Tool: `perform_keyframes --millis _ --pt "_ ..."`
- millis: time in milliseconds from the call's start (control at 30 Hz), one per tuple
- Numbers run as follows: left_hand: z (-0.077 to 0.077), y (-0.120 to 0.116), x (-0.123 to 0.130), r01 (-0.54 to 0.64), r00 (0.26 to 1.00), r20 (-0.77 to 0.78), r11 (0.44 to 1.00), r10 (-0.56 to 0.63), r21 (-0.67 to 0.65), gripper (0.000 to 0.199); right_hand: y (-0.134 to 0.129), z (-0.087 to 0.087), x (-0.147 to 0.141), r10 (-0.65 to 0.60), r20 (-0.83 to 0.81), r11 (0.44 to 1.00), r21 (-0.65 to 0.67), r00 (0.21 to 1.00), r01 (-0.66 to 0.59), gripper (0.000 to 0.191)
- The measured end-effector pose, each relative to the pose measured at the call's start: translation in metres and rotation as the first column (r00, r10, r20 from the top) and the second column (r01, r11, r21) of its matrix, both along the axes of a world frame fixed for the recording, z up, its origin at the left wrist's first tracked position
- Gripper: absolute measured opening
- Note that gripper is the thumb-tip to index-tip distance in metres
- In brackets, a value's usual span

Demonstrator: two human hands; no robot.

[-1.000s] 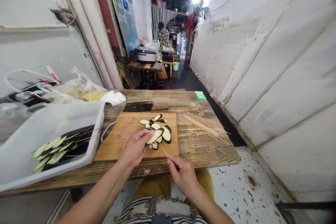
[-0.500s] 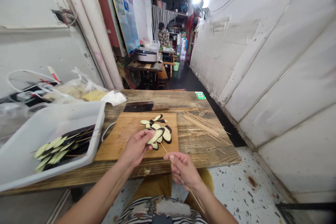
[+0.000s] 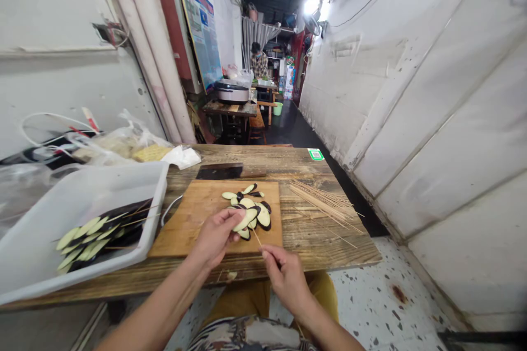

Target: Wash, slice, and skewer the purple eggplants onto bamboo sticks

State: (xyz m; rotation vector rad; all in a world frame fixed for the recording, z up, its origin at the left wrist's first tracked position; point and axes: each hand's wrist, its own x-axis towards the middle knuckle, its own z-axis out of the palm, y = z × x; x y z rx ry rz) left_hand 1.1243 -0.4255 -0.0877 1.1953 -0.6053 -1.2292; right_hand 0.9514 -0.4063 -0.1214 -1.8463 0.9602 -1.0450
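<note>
- Your left hand (image 3: pixel 216 236) has its fingers (image 3: pixel 229 220) curled around eggplant slices (image 3: pixel 250 218), which lie fanned on a wooden cutting board (image 3: pixel 193 214).
- Your right hand (image 3: pixel 287 279) pinches a bamboo skewer (image 3: pixel 256 236) narrowly, its tip just beside the slices.

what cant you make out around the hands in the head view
All in the head view:
Where the skewer tip ends: hidden by the eggplant slices and the left hand.
The skewer's other end: hidden by the right hand.
What the far person is handling: too small.
</note>
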Motion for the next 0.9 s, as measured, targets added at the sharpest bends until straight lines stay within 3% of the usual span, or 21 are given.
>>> perform_keyframes --millis 133,233,300,333,400,500,633,733,800,900 --pt "0.002 0.000 -0.001 -0.007 1.000 -0.021 1.000 0.007 0.021 0.033 -0.004 -0.005 0.001 0.037 0.185 0.965 0.249 0.982 -0.083 0.034" --pt "0.005 -0.001 -0.001 0.008 0.999 -0.035 1.000 -0.007 0.018 0.033 -0.007 -0.003 0.000 0.056 0.345 0.822 0.517 0.937 -0.240 0.043" --pt "0.006 -0.001 0.000 0.015 0.999 -0.039 1.000 -0.014 0.015 0.034 -0.010 -0.001 0.000 0.047 0.405 0.737 0.603 0.913 -0.305 0.045" --pt "0.006 -0.001 -0.001 0.010 0.999 -0.037 1.000 -0.010 0.015 0.035 -0.012 0.000 0.001 0.038 0.420 0.720 0.618 0.907 -0.316 0.045" --pt "0.006 0.000 -0.003 0.011 1.000 -0.023 1.000 -0.010 0.023 0.036 -0.016 0.000 0.005 0.023 0.424 0.737 0.605 0.905 -0.302 0.042" --pt "0.005 0.003 -0.011 0.073 0.997 -0.006 0.996 -0.073 0.041 0.035 -0.022 -0.001 0.014 0.010 0.393 0.840 0.495 0.919 -0.221 0.037" --pt "0.005 0.005 -0.015 0.066 0.998 -0.027 0.996 -0.065 0.058 0.036 -0.020 0.006 0.008 0.053 0.170 0.950 0.294 0.984 -0.102 0.029" --pt "0.003 0.004 -0.007 -0.049 0.998 -0.023 0.996 0.051 0.072 0.038 -0.006 0.013 -0.009 0.134 -0.055 0.976 0.180 0.989 -0.122 0.024" --pt "-0.002 0.004 -0.005 -0.097 0.995 -0.013 0.992 0.098 0.081 0.038 0.004 0.015 -0.017 0.127 -0.115 0.985 0.132 0.985 -0.111 0.025" --pt "-0.013 0.008 -0.014 -0.038 0.999 -0.027 0.990 0.042 0.139 0.037 0.011 0.008 -0.018 0.087 -0.109 0.989 0.128 0.990 -0.072 0.028"
